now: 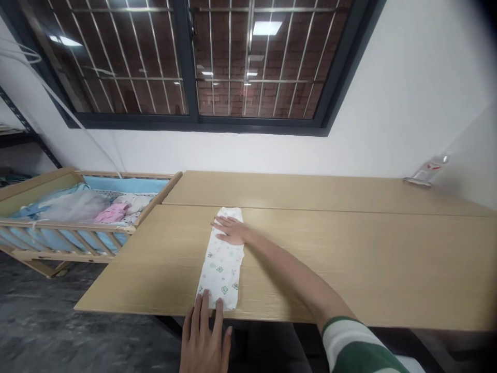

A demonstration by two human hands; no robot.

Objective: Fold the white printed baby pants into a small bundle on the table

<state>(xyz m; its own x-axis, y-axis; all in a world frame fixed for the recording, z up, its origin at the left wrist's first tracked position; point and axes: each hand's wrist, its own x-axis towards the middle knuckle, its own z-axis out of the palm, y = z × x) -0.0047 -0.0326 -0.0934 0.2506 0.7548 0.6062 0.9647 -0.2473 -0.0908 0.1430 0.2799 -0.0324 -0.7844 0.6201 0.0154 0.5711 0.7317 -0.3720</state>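
Note:
A white cloth (221, 264) with small green prints lies folded into a long narrow strip on the wooden table (349, 259), running from the near edge towards the middle. My right hand (231, 229) lies flat on the far part of the strip, fingers stretched out to the left. At the near end, my left hand (205, 339) rests with its fingers extended, and its fingertips press on the cloth at the table's edge. Neither hand grips anything.
A wooden baby crib (77, 228) with blue lining and pink and white fabrics stands at the left, touching the table's corner. A small clear object (425, 173) sits at the far right by the wall. A barred window is above.

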